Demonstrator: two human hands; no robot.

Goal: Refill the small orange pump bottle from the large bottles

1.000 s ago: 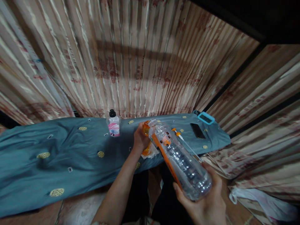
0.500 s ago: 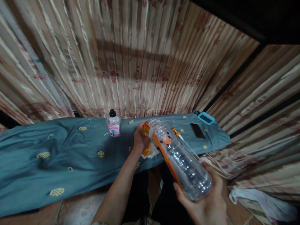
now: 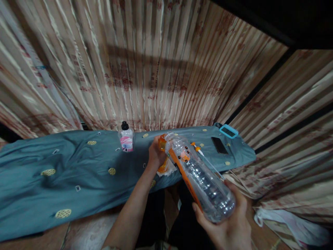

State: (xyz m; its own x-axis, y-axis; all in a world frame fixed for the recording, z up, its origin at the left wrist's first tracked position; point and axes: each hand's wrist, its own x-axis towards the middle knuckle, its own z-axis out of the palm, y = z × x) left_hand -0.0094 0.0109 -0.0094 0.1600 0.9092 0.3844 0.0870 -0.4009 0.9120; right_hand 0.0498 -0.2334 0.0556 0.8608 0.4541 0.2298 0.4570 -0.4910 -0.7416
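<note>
A large clear plastic bottle [image 3: 200, 177] with an orange label lies tilted in front of me, base toward me. My right hand [image 3: 229, 225] cups its base from below. My left hand [image 3: 156, 152] is closed around the orange cap [image 3: 162, 142] at the far end of the bottle. Under the cap end, an orange and white wrapper [image 3: 166, 168] lies on the blue-grey cloth [image 3: 65, 173].
A small bottle with a black cap and pink label [image 3: 126, 138] stands on the cloth. A dark phone [image 3: 219, 145], a cyan-framed device [image 3: 228, 131] and an orange-tipped thin tool [image 3: 205, 158] lie at the cloth's right end. Striped curtains [image 3: 156, 69] hang behind. White plastic [image 3: 286, 225] lies at lower right.
</note>
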